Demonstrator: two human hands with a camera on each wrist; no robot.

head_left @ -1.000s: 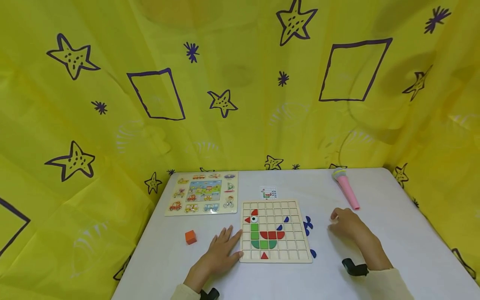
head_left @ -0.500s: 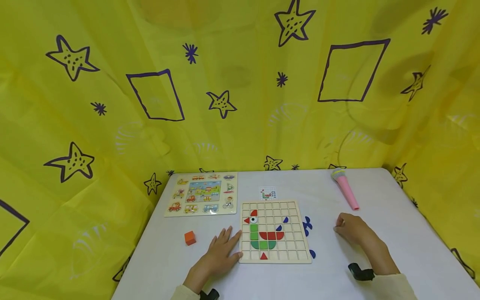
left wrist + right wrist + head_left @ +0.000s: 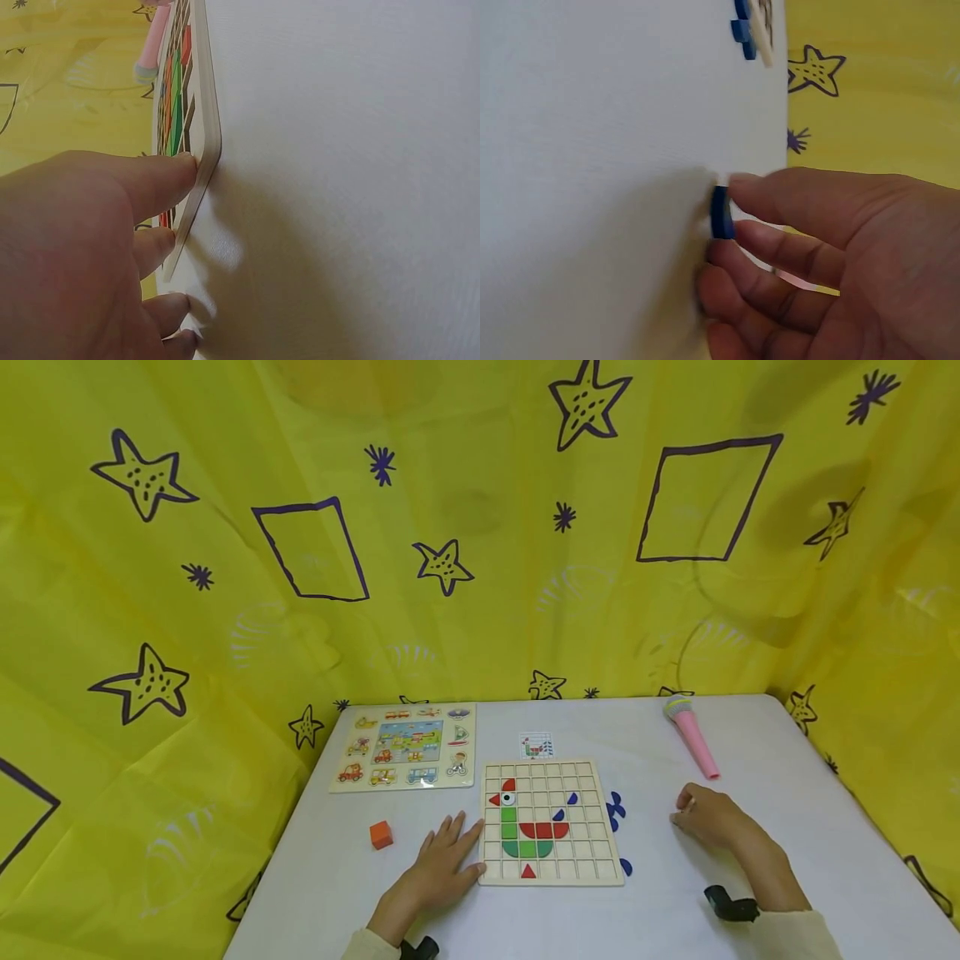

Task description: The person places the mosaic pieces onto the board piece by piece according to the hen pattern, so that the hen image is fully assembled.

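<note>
A wooden grid board [image 3: 592,868] lies on the white table, holding red, green and blue pieces laid out as a bird. My left hand [image 3: 442,864] rests flat beside it, fingers spread, with thumb [image 3: 184,169] and index finger touching its left edge. Off the board's right side, my right hand [image 3: 708,822] is low over the table. In the right wrist view its thumb and fingers pinch a small blue piece [image 3: 721,212] with a curved edge; the hand hides this piece in the head view. Several blue pieces [image 3: 617,808] lie against the board's right edge.
Behind the board lies a small picture card [image 3: 536,745] of the bird. A vehicle puzzle board [image 3: 468,768] is at back left, with an orange cube [image 3: 381,835] in front of it. A pink toy microphone [image 3: 697,743] lies at back right. Yellow curtain [image 3: 480,635] surrounds the table.
My right hand has drawn slightly right and toward me, its thumb and fingers coming closer together. The left hand and the board have stayed in place.
</note>
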